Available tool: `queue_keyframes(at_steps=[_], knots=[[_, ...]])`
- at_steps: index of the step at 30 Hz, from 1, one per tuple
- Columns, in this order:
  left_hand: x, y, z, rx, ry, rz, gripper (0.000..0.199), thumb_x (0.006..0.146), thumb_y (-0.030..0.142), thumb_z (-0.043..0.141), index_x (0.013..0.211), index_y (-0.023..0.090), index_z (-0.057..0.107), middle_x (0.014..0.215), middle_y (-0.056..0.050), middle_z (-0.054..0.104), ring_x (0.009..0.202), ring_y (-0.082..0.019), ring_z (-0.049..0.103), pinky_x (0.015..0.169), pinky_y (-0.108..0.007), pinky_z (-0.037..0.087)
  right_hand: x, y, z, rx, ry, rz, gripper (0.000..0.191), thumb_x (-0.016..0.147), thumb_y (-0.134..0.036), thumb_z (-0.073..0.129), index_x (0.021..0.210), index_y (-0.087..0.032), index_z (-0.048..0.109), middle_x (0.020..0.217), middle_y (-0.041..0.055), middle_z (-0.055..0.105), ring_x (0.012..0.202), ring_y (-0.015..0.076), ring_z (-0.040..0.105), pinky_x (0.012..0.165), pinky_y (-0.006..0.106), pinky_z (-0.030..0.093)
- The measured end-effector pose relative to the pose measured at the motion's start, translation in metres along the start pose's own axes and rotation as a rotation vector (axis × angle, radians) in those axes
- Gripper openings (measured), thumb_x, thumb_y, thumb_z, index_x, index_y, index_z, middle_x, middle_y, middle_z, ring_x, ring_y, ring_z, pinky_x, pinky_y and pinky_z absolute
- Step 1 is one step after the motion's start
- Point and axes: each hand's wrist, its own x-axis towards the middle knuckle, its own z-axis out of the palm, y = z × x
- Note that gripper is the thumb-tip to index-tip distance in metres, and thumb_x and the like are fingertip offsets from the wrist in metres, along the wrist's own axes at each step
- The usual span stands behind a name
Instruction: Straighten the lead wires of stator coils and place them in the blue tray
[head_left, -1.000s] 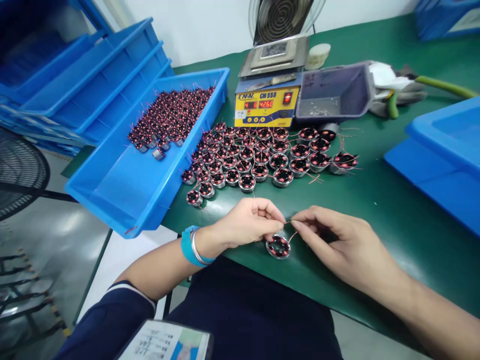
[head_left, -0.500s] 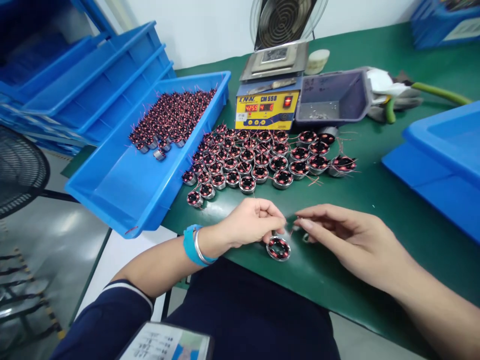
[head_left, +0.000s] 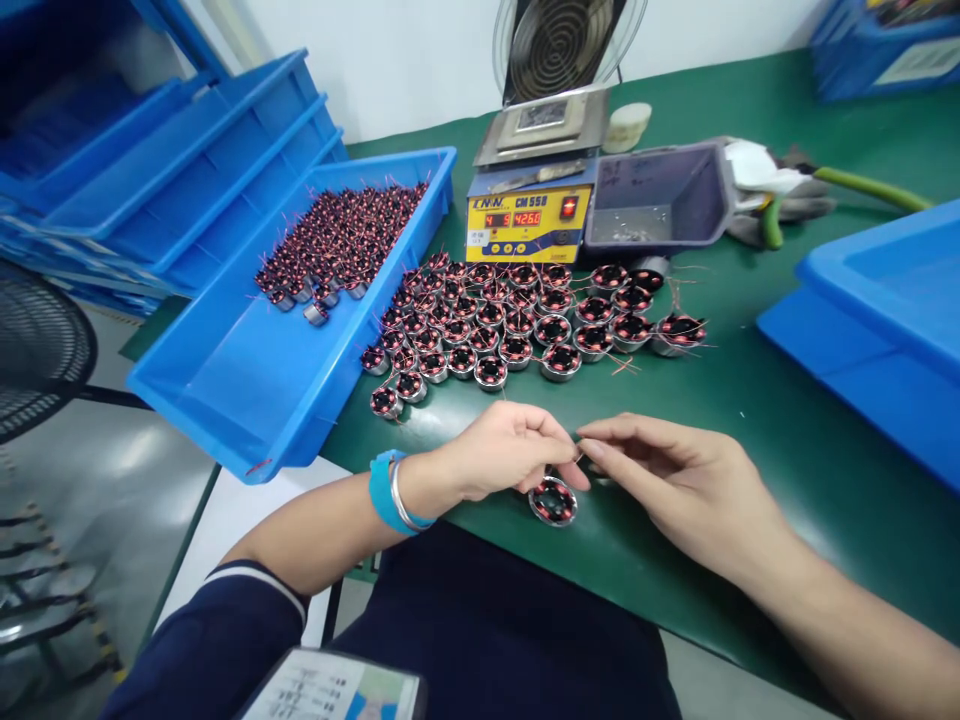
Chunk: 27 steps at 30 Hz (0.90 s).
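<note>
1. Plainly, "CM 558" reads across the yellow panel of the machine (head_left: 529, 215), and its red digits look like 4260 on the right-hand display; the brand mark beside the model name is too blurred for me to read.
2. Faint handwriting marks the inner wall of the purple bin (head_left: 660, 172). Rows of writing fill the badge (head_left: 337, 688) on the person's front, and a white label sits on the far crate (head_left: 874, 45); I can't make out any of them.
3. The left hand (head_left: 517, 450) comes in from the side, wrist nearly straight under a blue band (head_left: 386, 492), fingers bunched, thumb and forefinger pinching a thin wire (head_left: 580, 456).
4. Opposite, the right hand (head_left: 675, 490) arches over the green surface (head_left: 750, 440), thumb and forefinger tips together on that same wire, its grip close beside the left one.
5. The ring-shaped coil (head_left: 553, 502) sits just below the left fingertips, near the surface's edge, its open face toward the person; whether it touches down, I can't tell.
</note>
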Motion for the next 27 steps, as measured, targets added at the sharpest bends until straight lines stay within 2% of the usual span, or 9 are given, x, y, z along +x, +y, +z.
queue_keyframes(at_steps=[5,11,15,18,22,24,27], knots=[[0.001,-0.001,-0.005,-0.021,-0.037,-0.023,0.017,0.080,0.004,0.063,0.065,0.011,0.060,0.056,-0.004,0.070,0.030,-0.001,0.037,0.036,-0.016,0.021,0.001,0.002,0.000,0.099,-0.021,0.049,0.058,0.068,-0.078,0.075,0.075,-0.020,0.075,0.072,0.0063,0.075,0.062,0.0163,0.069,0.061,0.025,0.059],[-0.001,0.001,-0.004,-0.012,-0.050,-0.020,0.016,0.077,0.004,0.064,0.063,0.012,0.059,0.055,-0.002,0.068,0.031,-0.001,0.035,0.036,-0.016,0.020,0.001,-0.002,0.000,0.066,-0.033,-0.015,0.054,0.075,-0.073,0.074,0.073,-0.019,0.074,0.072,0.0060,0.073,0.063,0.0148,0.067,0.061,0.023,0.057],[-0.002,0.004,-0.002,0.028,-0.024,-0.016,0.018,0.077,0.004,0.065,0.062,0.012,0.059,0.051,0.000,0.065,0.032,-0.001,0.036,0.036,-0.015,0.023,0.001,-0.002,0.000,0.068,-0.061,-0.020,0.053,0.077,-0.072,0.072,0.073,-0.019,0.072,0.073,0.0063,0.073,0.063,0.0159,0.067,0.063,0.025,0.058],[-0.004,0.004,0.000,0.063,0.004,-0.003,0.017,0.075,0.002,0.063,0.062,0.012,0.059,0.050,0.001,0.064,0.033,-0.001,0.036,0.037,-0.015,0.023,0.000,0.000,0.000,0.027,-0.068,-0.046,0.052,0.081,-0.070,0.069,0.074,-0.019,0.070,0.071,0.0062,0.072,0.062,0.0156,0.066,0.058,0.023,0.055],[-0.004,-0.002,0.003,0.072,0.082,0.061,0.015,0.075,0.003,0.064,0.064,0.012,0.060,0.053,0.001,0.065,0.036,-0.002,0.040,0.038,-0.015,0.025,-0.003,0.002,0.001,-0.110,-0.065,-0.113,0.040,0.092,-0.054,0.061,0.075,-0.019,0.068,0.065,0.0035,0.068,0.056,0.0128,0.060,0.053,0.022,0.049],[-0.003,-0.005,0.003,0.072,0.104,0.085,0.015,0.076,0.005,0.064,0.064,0.012,0.060,0.053,0.002,0.064,0.037,-0.002,0.042,0.040,-0.015,0.027,-0.004,0.004,0.001,-0.133,-0.015,-0.121,0.033,0.093,-0.047,0.060,0.076,-0.019,0.067,0.062,0.0023,0.066,0.053,0.0121,0.058,0.051,0.022,0.048],[-0.001,-0.009,0.003,0.087,0.121,0.097,0.016,0.078,0.005,0.063,0.064,0.013,0.059,0.052,0.003,0.063,0.038,-0.003,0.043,0.042,-0.016,0.030,-0.007,0.007,0.000,-0.163,0.148,-0.144,0.025,0.091,-0.041,0.062,0.079,-0.020,0.067,0.064,0.0017,0.066,0.053,0.0125,0.060,0.051,0.022,0.049]])
